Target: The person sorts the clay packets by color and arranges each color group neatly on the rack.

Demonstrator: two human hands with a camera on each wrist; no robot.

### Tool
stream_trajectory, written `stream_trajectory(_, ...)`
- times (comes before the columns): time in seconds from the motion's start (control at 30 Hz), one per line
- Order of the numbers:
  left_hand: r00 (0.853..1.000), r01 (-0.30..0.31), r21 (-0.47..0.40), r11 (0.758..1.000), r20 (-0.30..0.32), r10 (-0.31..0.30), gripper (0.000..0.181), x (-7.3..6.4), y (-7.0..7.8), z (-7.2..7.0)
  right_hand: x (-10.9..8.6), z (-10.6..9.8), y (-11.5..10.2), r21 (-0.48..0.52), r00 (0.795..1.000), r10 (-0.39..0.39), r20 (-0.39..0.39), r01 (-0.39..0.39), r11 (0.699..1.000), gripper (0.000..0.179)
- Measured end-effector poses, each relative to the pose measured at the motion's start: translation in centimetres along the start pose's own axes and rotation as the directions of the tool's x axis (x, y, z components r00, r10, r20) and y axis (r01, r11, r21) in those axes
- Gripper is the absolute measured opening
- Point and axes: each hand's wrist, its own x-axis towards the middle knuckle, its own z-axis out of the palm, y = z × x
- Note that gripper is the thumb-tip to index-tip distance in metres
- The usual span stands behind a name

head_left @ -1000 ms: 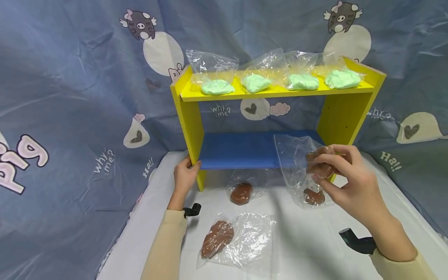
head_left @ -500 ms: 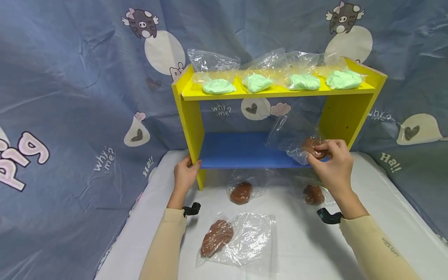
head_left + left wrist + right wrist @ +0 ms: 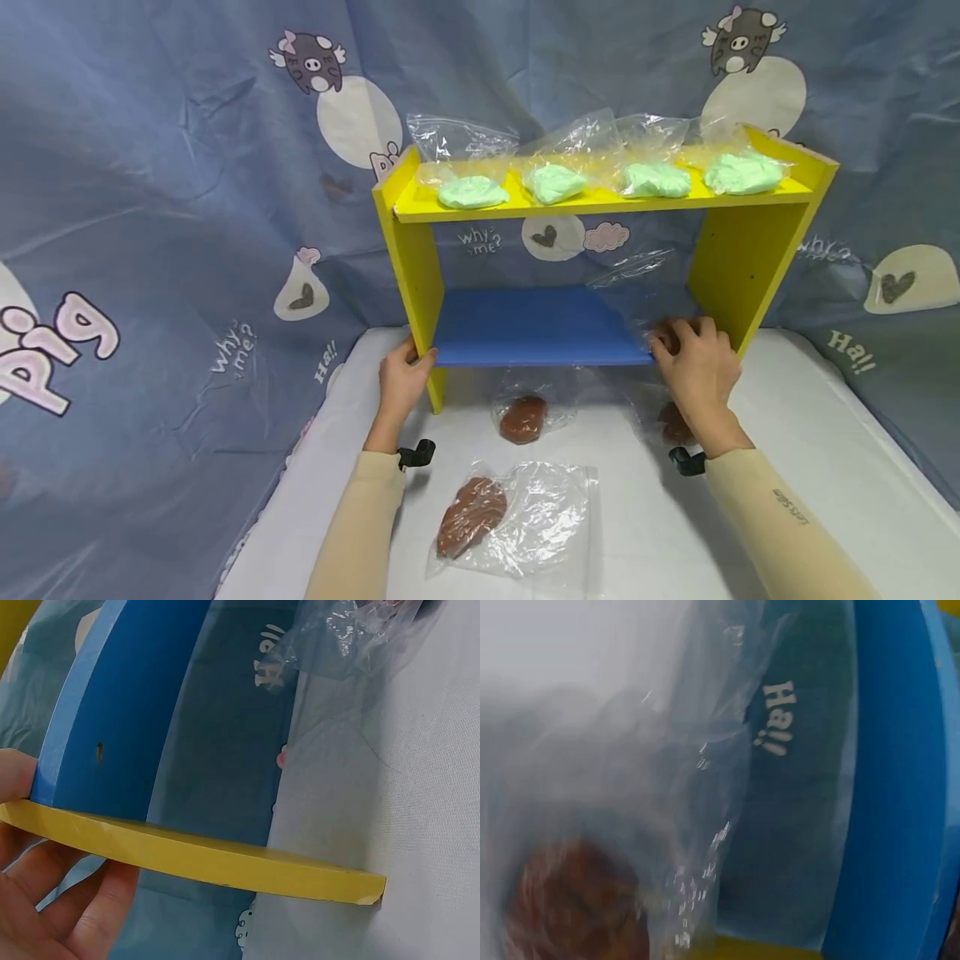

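My left hand (image 3: 401,379) grips the left yellow side panel (image 3: 412,275) of a small shelf unit, thumb at the front edge and fingers behind, as the left wrist view also shows. My right hand (image 3: 701,371) holds a clear zip bag (image 3: 637,271) with a brown doughy lump at the right end of the blue shelf board (image 3: 525,325). Its fingers are curled over the lump and mostly hide it; the loose top of the bag stands up behind. Below the blue board, another bagged brown lump (image 3: 677,423) lies on the table, partly covered by the right wrist.
Several clear bags of pale green lumps (image 3: 555,183) line the yellow top shelf. On the white table (image 3: 622,533) lie a bagged brown lump (image 3: 522,419) under the unit and a flat bag (image 3: 540,517) with another lump in front. Patterned blue cloth (image 3: 187,167) hangs behind.
My right hand has carried the bagged brown lump from in front of the unit onto the right end of the blue board. The left hand keeps its grip on the side panel.
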Motion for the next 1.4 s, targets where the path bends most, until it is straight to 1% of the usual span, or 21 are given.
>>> stream_trajectory(0.07, 1.000, 0.004, -0.007, 1.000, 0.001, -0.004, 0.050, -0.2, -0.1, 0.1, 0.0, 0.1, 0.3, -0.055, 0.996, 0.000, 0.091, 0.005, 0.998, 0.039)
stream_trajectory(0.13, 1.000, 0.008, -0.007, 1.000, 0.006, -0.008, 0.051, -0.2, -0.2, 0.2, 0.0, 0.0, 0.5, -0.069, 0.978, 0.008, 0.207, 0.007, 0.998, 0.047)
stream_trajectory(0.17, 1.000, 0.009, -0.004, 1.000, 0.008, -0.009, 0.051, -0.3, -0.2, 0.3, 0.0, -0.1, 0.5, -0.068, 0.963, 0.017, 0.268, 0.001, 0.998, 0.051)
stream_trajectory(0.23, 1.000, 0.010, 0.002, 1.000, 0.011, -0.010, 0.050, -0.4, -0.2, 0.3, 0.1, -0.4, 0.5, -0.057, 0.925, 0.033, 0.379, -0.012, 0.998, 0.060)
stream_trajectory(0.3, 1.000, 0.003, 0.001, 1.000, 0.008, -0.003, 0.049, -0.3, -0.2, 0.3, 0.5, -0.7, 0.3, -0.034, 0.888, 0.039, 0.458, -0.026, 0.999, 0.069)
stream_trajectory(0.37, 1.000, -0.004, -0.004, 1.000, -0.004, 0.004, 0.047, -0.3, -0.1, 0.2, 1.1, -0.7, 0.0, -0.028, 0.860, 0.039, 0.509, -0.029, 0.999, 0.077)
stream_trajectory(0.43, 1.000, -0.009, -0.017, 1.000, -0.014, 0.009, 0.045, -0.2, 0.0, 0.2, 1.8, -0.6, -0.2, -0.030, 0.838, 0.041, 0.544, -0.029, 0.999, 0.084)
stream_trajectory(0.5, 1.000, -0.005, -0.014, 1.000, -0.011, 0.004, 0.044, 0.0, 0.0, 0.3, 2.2, -0.5, -0.5, -0.041, 0.824, 0.058, 0.563, -0.043, 0.998, 0.089)
stream_trajectory(0.6, 1.000, 0.014, -0.006, 1.000, 0.002, -0.014, 0.045, 0.0, 0.0, 0.4, 2.4, -0.4, -0.5, -0.065, 0.802, 0.095, 0.589, -0.070, 0.995, 0.094)
stream_trajectory(0.7, 1.000, 0.024, -0.005, 1.000, 0.003, -0.024, 0.048, -0.1, 0.0, 0.4, 2.3, -0.3, -0.4, -0.068, 0.788, 0.112, 0.605, -0.089, 0.994, 0.096)
stream_trajectory(0.77, 1.000, 0.023, -0.014, 1.000, 0.000, -0.023, 0.049, 0.0, 0.0, 0.3, 2.3, -0.1, -0.3, -0.057, 0.788, 0.106, 0.607, -0.089, 0.994, 0.097)
stream_trajectory(0.9, 1.000, 0.018, -0.015, 1.000, 0.000, -0.018, 0.050, -0.1, 0.0, -0.2, 1.6, 0.2, 0.1, -0.020, 0.818, 0.057, 0.572, -0.055, 0.998, 0.095)
stream_trajectory(1.0, 1.000, 0.016, -0.013, 1.000, -0.001, -0.016, 0.052, -0.1, 0.1, -0.5, 0.8, -0.1, 0.5, 0.029, 0.842, 0.003, 0.539, -0.022, 0.999, 0.091)
stream_trajectory(1.1, 1.000, 0.011, -0.011, 1.000, 0.003, -0.011, 0.052, 0.2, 0.3, -0.6, 0.4, -1.0, 0.7, 0.093, 0.869, -0.058, 0.492, 0.014, 0.996, 0.088)
stream_trajectory(1.2, 1.000, 0.017, -0.014, 1.000, 0.000, -0.017, 0.051, 0.3, 0.4, -0.5, 0.3, -2.3, 1.0, 0.163, 0.887, -0.105, 0.450, 0.034, 0.986, 0.084)
stream_trajectory(1.27, 1.000, 0.023, -0.016, 1.000, 0.000, -0.023, 0.050, 0.3, 0.4, -0.4, 0.0, -3.2, 1.2, 0.204, 0.891, -0.123, 0.438, 0.034, 0.978, 0.083)
stream_trajectory(1.4, 1.000, 0.031, -0.014, 0.999, 0.001, -0.031, 0.049, 0.1, 0.2, -0.2, -0.8, -4.8, 1.5, 0.240, 0.885, -0.120, 0.450, 0.010, 0.971, 0.075)
